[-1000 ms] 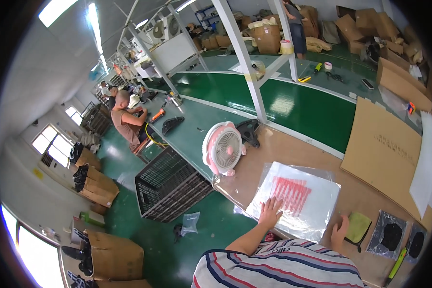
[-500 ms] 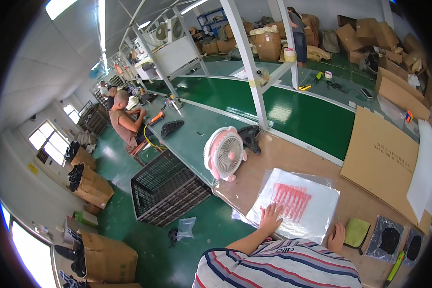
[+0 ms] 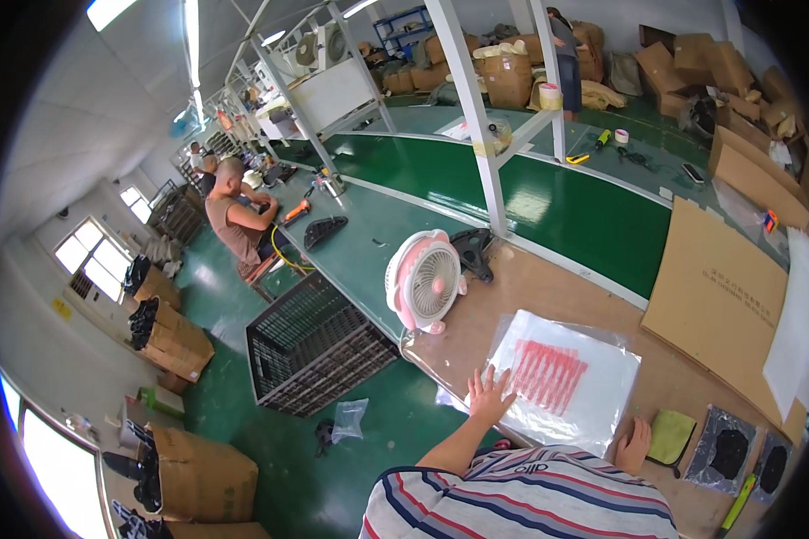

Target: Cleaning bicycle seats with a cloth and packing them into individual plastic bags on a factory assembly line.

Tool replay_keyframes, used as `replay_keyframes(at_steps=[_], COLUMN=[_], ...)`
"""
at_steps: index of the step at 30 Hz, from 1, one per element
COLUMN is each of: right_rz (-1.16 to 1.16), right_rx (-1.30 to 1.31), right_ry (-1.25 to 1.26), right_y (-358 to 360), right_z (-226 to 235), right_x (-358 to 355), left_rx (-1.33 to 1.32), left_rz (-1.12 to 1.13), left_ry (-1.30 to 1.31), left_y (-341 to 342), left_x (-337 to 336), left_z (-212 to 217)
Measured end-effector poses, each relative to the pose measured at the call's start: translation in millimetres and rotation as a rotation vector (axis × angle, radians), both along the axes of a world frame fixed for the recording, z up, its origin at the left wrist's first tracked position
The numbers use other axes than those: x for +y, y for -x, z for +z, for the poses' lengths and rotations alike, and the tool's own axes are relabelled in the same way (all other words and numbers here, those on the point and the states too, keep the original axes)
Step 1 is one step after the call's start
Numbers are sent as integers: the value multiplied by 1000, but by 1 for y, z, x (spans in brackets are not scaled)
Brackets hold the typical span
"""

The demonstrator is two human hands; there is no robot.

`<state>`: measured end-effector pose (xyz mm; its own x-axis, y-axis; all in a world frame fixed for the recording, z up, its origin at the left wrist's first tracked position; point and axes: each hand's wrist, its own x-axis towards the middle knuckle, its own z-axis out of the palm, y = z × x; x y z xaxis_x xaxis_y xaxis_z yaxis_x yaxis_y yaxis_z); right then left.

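A stack of clear plastic bags [image 3: 593, 382] with red print lies on the brown bench top in front of me. My left hand [image 3: 489, 398] rests at the left edge of the stack, fingers spread, holding nothing. Just right of the stack, my right hand [image 3: 634, 446] lies on the bench with its fingers stretched out; the shirt hides part of it. Beside that hand is a green pouch [image 3: 671, 437], then a bagged black part [image 3: 728, 449] and a second bagged black part [image 3: 771, 469]. A yellow-green cutter knife [image 3: 739, 505] lies near them.
A pink and white fan [image 3: 428, 283] stands beyond the bags, next to a black part [image 3: 472, 253]. Flattened cardboard [image 3: 715, 310] covers the right side. The green conveyor belt [image 3: 566, 220] runs behind. On the floor at left sits a black crate [image 3: 319, 346]. Another person [image 3: 234, 220] sits farther along the bench.
My left hand has slid left, off the printed area to the edge of the bags, with its fingers spread wider. The right hand stays in about the same place.
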<state>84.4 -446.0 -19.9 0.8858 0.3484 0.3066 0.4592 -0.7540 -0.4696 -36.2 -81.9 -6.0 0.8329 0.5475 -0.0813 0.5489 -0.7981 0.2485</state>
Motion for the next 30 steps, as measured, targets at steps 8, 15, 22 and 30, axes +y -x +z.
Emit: replay_keyframes(at_steps=[8, 15, 22, 30], right_rz=[-51, -58, -65, -65], right_rx=[-48, -33, -14, 4], right_ry=[4, 9, 24, 34], right_y=[-1, -2, -3, -1], right_z=[-5, -6, -7, -2], right_x=[-1, -2, -2, -1], left_rx=[-1, -18, -25, -63], left_rz=[-6, 2, 6, 0], left_ry=[-4, -1, -7, 14], left_y=[0, 0, 1, 1], left_x=[1, 1, 1, 2], left_z=[-8, -11, -11, -10])
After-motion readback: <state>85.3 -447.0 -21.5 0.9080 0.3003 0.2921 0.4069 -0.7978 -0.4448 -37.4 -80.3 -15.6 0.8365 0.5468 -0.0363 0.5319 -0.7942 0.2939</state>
